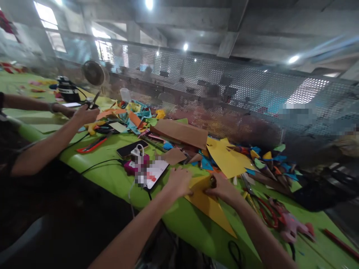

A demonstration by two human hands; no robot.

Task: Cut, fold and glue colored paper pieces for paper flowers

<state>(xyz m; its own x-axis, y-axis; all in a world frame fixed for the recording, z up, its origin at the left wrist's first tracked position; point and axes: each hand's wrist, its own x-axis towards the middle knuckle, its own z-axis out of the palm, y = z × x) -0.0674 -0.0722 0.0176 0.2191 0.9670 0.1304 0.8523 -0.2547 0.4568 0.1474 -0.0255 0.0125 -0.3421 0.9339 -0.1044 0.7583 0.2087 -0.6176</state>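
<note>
Fingers hide part of the yellow paper, pixelation part of the lit phone

Wearer's two hands, one fan, one power strip

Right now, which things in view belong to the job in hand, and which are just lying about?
In the job:
yellow sheet
left hand and right hand, both on it

Apparently just lying about:
black phone
magenta power strip
brown paper
pink glue gun, untouched

Ceiling lamps glow above a grey perforated screen, bright windows at left.
</note>
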